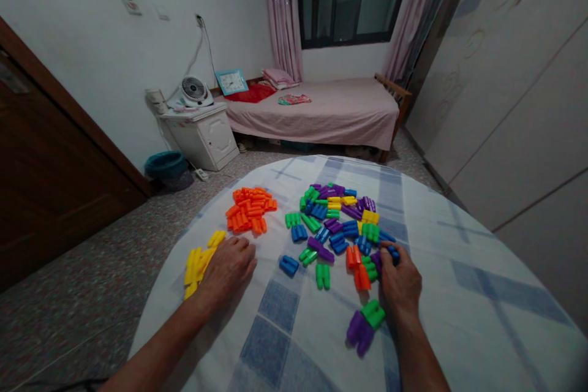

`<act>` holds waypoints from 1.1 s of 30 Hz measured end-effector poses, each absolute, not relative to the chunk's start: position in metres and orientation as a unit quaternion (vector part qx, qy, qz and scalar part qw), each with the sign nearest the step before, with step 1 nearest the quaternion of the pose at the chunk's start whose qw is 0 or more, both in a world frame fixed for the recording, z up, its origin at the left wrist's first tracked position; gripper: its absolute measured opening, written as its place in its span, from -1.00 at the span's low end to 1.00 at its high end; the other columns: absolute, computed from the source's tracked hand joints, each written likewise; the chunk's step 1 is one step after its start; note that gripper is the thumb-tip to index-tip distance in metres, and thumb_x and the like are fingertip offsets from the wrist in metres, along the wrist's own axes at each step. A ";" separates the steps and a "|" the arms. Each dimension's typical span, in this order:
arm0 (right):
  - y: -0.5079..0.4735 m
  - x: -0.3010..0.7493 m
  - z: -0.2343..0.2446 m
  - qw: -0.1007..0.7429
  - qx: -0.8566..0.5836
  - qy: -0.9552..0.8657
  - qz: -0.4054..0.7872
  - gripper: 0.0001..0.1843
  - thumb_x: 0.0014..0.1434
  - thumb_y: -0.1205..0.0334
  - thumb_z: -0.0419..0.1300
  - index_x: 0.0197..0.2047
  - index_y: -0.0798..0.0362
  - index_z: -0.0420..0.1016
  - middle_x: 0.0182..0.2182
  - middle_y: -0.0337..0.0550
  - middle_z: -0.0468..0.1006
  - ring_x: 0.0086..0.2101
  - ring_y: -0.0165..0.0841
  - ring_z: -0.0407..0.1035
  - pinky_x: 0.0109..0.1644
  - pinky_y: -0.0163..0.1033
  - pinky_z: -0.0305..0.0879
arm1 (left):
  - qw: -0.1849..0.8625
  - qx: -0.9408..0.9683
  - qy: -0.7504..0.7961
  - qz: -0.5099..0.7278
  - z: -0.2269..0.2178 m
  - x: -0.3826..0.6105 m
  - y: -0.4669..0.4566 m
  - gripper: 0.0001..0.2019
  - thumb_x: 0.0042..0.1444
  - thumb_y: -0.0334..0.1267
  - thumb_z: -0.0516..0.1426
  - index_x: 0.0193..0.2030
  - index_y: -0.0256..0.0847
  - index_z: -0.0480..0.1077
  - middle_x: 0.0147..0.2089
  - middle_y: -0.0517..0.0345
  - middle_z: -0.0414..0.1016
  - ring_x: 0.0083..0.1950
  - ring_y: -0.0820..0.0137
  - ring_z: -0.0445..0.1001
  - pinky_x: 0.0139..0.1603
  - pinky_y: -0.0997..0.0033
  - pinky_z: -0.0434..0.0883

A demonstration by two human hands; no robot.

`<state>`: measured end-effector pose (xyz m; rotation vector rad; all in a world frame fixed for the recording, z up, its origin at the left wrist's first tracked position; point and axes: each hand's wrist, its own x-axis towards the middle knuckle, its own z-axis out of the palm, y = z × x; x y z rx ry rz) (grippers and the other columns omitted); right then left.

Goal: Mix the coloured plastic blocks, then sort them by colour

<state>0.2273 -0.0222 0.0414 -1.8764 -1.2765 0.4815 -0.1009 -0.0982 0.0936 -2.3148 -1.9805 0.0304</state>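
Head view: a round table [459,294] under a blue-checked cloth bears a mixed heap of plastic toy blocks [335,220] at its centre, an orange pile [250,209] left of centre, and yellow blocks [195,269] near its left edge. The left hand [227,272] lies open, touching the yellow blocks; the right hand [400,282] curls narrowly over a blue block [392,252].

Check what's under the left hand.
The left hand covers part of the checked tablecloth beside the yellow blocks; whether blocks lie under the palm can't be seen.
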 end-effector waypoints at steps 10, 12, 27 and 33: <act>-0.022 0.227 0.040 0.422 -0.727 -0.501 0.206 -0.57 0.11 -0.01 -0.04 -0.12 0.01 0.49 -0.25 -0.08 0.55 -0.29 -0.24 0.38 -0.22 -0.21 0.19 | -0.039 -0.851 -0.468 -0.236 0.110 -0.009 -0.031 -0.77 0.21 -0.27 0.03 -0.05 -0.18 0.42 -0.01 0.02 0.44 0.04 0.33 0.39 0.06 0.31 0.37; -0.022 0.227 0.041 0.422 -0.724 -0.504 0.207 -0.56 0.11 -0.01 -0.05 -0.12 0.01 0.49 -0.25 -0.09 0.54 -0.28 -0.24 0.38 -0.21 -0.21 0.19 | -0.053 -0.875 -0.422 -0.231 0.107 0.025 -0.002 -0.77 0.19 -0.31 0.04 -0.06 -0.19 0.42 0.01 0.02 0.44 0.05 0.33 0.38 0.09 0.32 0.36; -0.022 0.227 0.038 0.429 -0.715 -0.505 0.223 -0.63 0.17 0.01 -0.06 -0.13 -0.02 0.45 -0.22 -0.13 0.55 -0.23 -0.25 0.40 -0.21 -0.23 0.22 | -0.109 -0.853 -0.493 -0.132 0.068 0.085 0.070 -0.65 -0.05 -0.27 0.19 -0.09 -0.21 0.29 -0.06 0.03 0.42 -0.03 0.26 0.40 -0.04 0.31 0.37; -0.022 0.226 0.038 0.430 -0.712 -0.512 0.214 -0.62 0.18 0.03 -0.08 -0.14 -0.01 0.46 -0.24 -0.13 0.55 -0.25 -0.26 0.41 -0.22 -0.24 0.23 | -0.152 -0.841 -0.480 -0.198 0.072 0.095 0.067 -0.63 -0.02 -0.40 0.09 -0.02 -0.19 0.27 -0.06 0.07 0.44 -0.02 0.31 0.41 0.02 0.31 0.36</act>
